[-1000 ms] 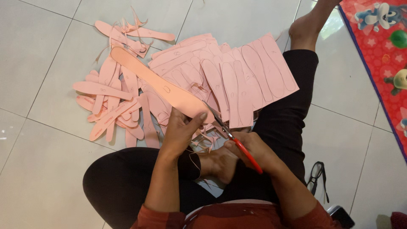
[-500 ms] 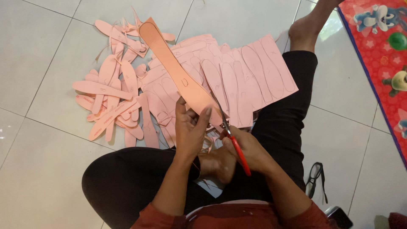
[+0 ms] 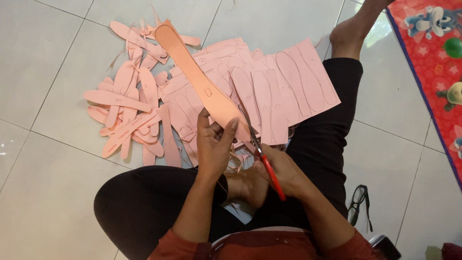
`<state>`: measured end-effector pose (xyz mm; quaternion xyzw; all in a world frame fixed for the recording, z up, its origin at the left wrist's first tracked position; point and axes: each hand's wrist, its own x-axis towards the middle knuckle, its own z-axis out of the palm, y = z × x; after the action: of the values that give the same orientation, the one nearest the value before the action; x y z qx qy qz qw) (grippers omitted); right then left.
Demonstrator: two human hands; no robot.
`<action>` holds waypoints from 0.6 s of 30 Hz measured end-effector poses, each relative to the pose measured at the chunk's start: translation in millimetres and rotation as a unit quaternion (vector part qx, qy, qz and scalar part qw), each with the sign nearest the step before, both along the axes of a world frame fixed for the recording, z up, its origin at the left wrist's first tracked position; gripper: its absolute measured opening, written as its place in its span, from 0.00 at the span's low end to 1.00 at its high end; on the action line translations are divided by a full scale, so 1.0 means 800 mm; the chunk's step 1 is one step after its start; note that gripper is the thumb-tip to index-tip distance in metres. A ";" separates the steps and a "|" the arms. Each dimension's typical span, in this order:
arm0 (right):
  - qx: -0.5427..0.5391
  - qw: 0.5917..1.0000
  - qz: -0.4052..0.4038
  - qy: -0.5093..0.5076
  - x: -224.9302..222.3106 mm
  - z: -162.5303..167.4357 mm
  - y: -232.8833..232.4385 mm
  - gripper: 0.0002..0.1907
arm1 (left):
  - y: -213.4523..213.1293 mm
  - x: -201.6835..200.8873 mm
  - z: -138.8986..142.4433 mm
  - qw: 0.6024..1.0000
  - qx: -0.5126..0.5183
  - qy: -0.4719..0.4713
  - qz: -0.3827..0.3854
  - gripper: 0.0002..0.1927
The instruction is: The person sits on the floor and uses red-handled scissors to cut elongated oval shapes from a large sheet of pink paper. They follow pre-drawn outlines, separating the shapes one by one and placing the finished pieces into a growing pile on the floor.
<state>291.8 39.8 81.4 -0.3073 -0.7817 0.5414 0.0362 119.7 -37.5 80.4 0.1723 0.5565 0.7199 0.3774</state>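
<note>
Two hands busy | left hand pinches pink insole strip | right hand grips red-handled scissors, blade tips hidden by strip

Right hand hides the scissors' red handles; mat cut off

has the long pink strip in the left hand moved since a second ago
Yes. The long pink strip in the left hand has swung clockwise: its far tip, earlier over the pile of cut pieces, now points further up toward the bare tile, standing steeper.
</note>
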 end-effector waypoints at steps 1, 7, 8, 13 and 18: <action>0.000 1.000 0.006 0.014 0.000 0.000 0.000 0.17 | -0.001 0.001 0.001 1.000 0.005 -0.007 -0.007 0.31; -0.009 0.999 -0.026 -0.047 -0.001 -0.002 -0.002 0.18 | 0.000 0.001 -0.002 1.000 0.006 -0.010 -0.018 0.32; -0.014 0.999 -0.030 -0.039 -0.002 -0.003 -0.002 0.18 | 0.001 0.001 -0.003 1.000 0.012 -0.014 -0.018 0.32; -0.019 0.998 -0.051 -0.026 -0.003 -0.009 -0.005 0.16 | 0.000 0.000 -0.007 0.999 0.012 -0.029 -0.019 0.33; -0.008 0.998 -0.058 -0.023 -0.001 -0.014 -0.007 0.17 | 0.002 -0.003 -0.011 0.999 0.029 -0.028 -0.023 0.33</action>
<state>290.7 34.5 70.5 -0.3644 -0.7590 0.5375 0.0471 117.4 -35.9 71.6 0.1762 0.5205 0.7312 0.4041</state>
